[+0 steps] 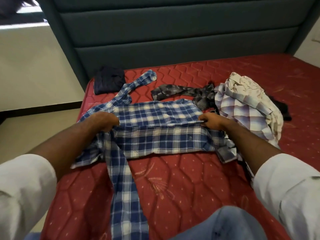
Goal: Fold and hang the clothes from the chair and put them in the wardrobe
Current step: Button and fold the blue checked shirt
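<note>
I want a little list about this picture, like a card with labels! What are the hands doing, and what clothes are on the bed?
surface: red mattress
being folded: blue plaid shirt, spread flat
left hand: grips the shirt's left side
right hand: pinches the shirt's right edge
loose sleeve: hangs toward the person over the near mattress edge
far left: dark folded garment
right side: unfolded clothes pile
behind shirt: grey patterned garment
behind bed: teal headboard

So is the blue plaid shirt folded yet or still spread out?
Partly folded: the blue plaid shirt is doubled lengthwise on the mattress, but both sleeves trail loose.
</note>
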Motion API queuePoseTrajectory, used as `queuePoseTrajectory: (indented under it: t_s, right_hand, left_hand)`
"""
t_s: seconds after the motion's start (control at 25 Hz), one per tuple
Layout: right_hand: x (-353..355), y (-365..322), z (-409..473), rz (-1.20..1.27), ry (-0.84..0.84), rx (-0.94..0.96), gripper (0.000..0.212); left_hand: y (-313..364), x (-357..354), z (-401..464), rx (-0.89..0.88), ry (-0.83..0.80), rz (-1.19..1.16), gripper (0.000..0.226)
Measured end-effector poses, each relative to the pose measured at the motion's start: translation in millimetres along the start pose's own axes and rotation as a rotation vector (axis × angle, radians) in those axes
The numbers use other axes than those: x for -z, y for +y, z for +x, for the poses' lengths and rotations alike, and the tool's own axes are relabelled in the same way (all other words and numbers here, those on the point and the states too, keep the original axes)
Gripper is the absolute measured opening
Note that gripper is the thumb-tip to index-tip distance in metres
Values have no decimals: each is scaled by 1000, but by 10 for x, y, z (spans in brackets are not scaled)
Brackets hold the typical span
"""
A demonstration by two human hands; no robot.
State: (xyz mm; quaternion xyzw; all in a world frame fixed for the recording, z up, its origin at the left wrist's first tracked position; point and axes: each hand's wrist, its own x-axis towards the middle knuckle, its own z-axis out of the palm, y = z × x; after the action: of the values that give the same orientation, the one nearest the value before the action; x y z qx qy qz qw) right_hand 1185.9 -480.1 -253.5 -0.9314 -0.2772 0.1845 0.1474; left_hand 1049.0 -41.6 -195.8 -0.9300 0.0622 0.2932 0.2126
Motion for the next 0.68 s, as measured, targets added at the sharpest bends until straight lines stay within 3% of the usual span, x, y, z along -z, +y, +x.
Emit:
queuePoseTrajectory:
  t_s: [0.12, 0.36, 0.56, 0.68]
  right_hand:
    - [-51, 121, 420, 26, -39, -15, 27]
    - [-344, 370, 716, 104, 49, -97, 6]
    - [-354, 523, 362, 156, 138, -227, 47]
    - [-309, 673, 71, -9, 134, -252, 43]
  left_hand:
    - [-83, -146, 445, 61, -8, 114, 41]
    - [-10, -546, 819, 144, 80, 190, 39]
    - [204, -533, 759, 199, 177, 137, 49]
    - [508, -331, 672, 83, 416, 74, 50]
